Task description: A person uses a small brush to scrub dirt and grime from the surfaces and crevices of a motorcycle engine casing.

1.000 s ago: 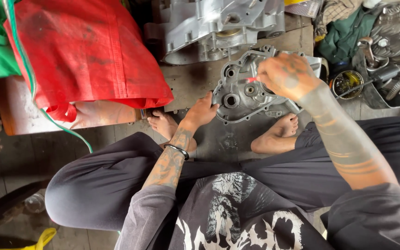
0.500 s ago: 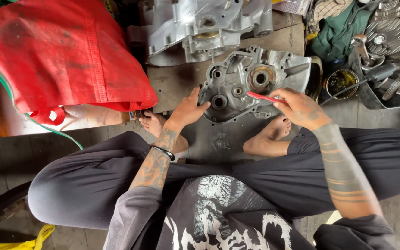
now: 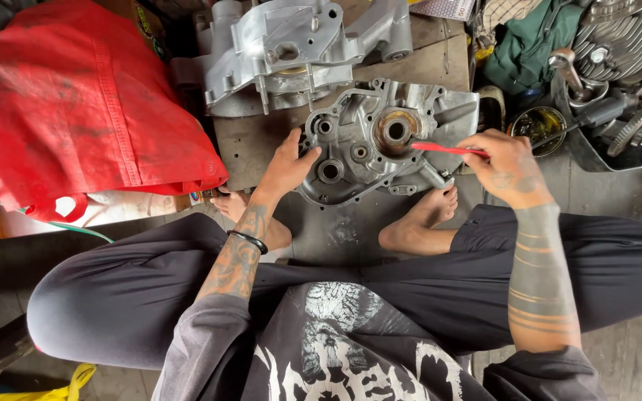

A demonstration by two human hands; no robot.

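The red bag (image 3: 76,111) is cut off by the left and top edges. The finned engine parts (image 3: 626,44) run off the right edge. The right hand (image 3: 507,167) hides the back end of the red tool (image 3: 440,148). The left foot (image 3: 250,215) sits partly behind the left forearm.

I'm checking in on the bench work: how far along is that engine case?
Done: the grey engine case half lies open, bare inside. In hand: left hand steadies its edge; right hand points a red tool at the round bearing seat. Left: the second case half sits apart, unjoined.
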